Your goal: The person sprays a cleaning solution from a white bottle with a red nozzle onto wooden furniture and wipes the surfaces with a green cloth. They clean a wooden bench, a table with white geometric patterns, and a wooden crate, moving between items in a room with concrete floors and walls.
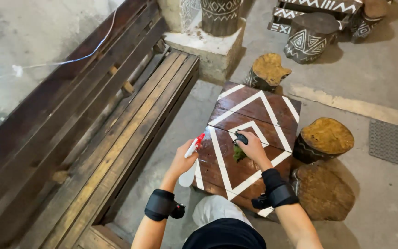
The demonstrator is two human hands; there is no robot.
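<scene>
My left hand (pixel 183 159) holds a white spray bottle (pixel 191 161) with a red nozzle, pointed at the near left corner of a dark wooden table (pixel 259 108) painted with white diamond lines. My right hand (pixel 253 146) presses a green scrub pad (pixel 239 153) onto the tabletop near its middle; a dark object (pixel 241 137) sits at my fingertips. Both wrists wear black bands.
A long wooden bench (pixel 116 138) runs along the left beside a concrete wall. Several log stools (pixel 326 138) with painted white patterns stand around the table's right and far sides. A concrete plinth (pixel 210 48) rises beyond the table. A grey mat (pixel 395 143) lies at right.
</scene>
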